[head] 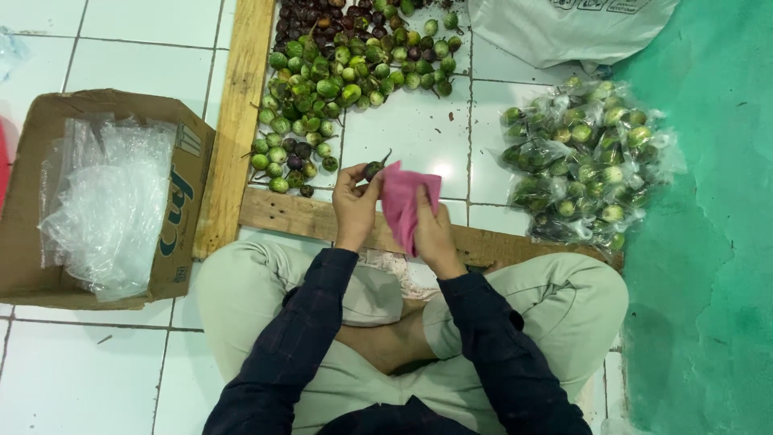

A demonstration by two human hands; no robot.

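Hands at work over a tiled floor [419,137], seen from above a cross-legged sitter. Left hand [354,205] raised before the knees, fingertips pinched on a small dark round eggplant [373,169] with curved stem. Right hand [431,225] closed on a pink cloth [405,201], its upper edge touching the eggplant. Directly beyond the hands, a wooden plank [290,216] lying crosswise, joined at its left end by a second plank [237,105] running away from the sitter. Inside that corner, a heap of loose round eggplants [338,80], green near the hands, dark purple farther off. To the right, a pile of clear bags of green eggplants [584,157] beside a green mat [708,242]. To the left, a cardboard box [181,217] filled with empty clear plastic bags [109,201].
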